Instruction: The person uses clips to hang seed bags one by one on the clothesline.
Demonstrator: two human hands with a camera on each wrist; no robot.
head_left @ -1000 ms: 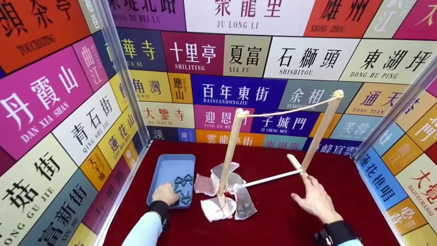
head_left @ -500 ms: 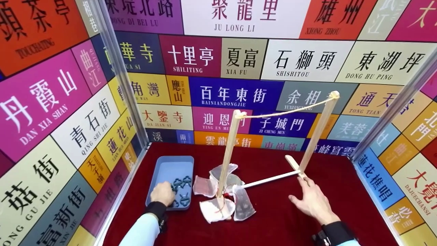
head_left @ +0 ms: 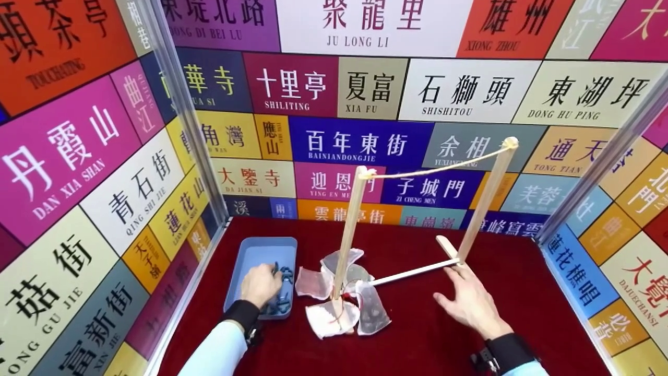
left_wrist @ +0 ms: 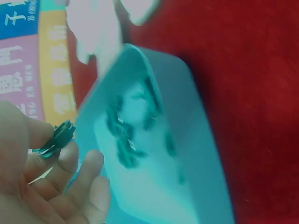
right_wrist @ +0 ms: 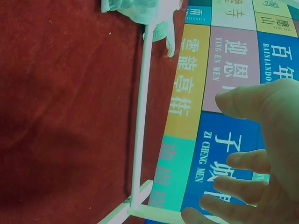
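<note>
In the head view my left hand (head_left: 260,286) is over the blue tray (head_left: 257,249), in which several small dark green plastic clips (head_left: 283,303) lie. The left wrist view shows its thumb and index finger pinching one dark green clip (left_wrist: 60,138), the other fingers loosely bent. My right hand (head_left: 472,303) has spread, relaxed fingers. Its fingertips are right at the near end of the wooden foot (head_left: 446,248) of a stick frame. That frame has two upright posts (head_left: 485,203), a string (head_left: 438,169) tied between their tops, and a low white crossbar (head_left: 417,271).
Several small mesh bags (head_left: 373,313) with a red cord lie around the foot of the left post (head_left: 348,230). A dark red cloth (head_left: 417,334) covers the table. Printed panels (head_left: 360,141) wall off the back and both sides.
My left hand has shifted from the tray's near left towards its middle, over the clips. My right hand stays at the frame's foot, moved slightly left.
</note>
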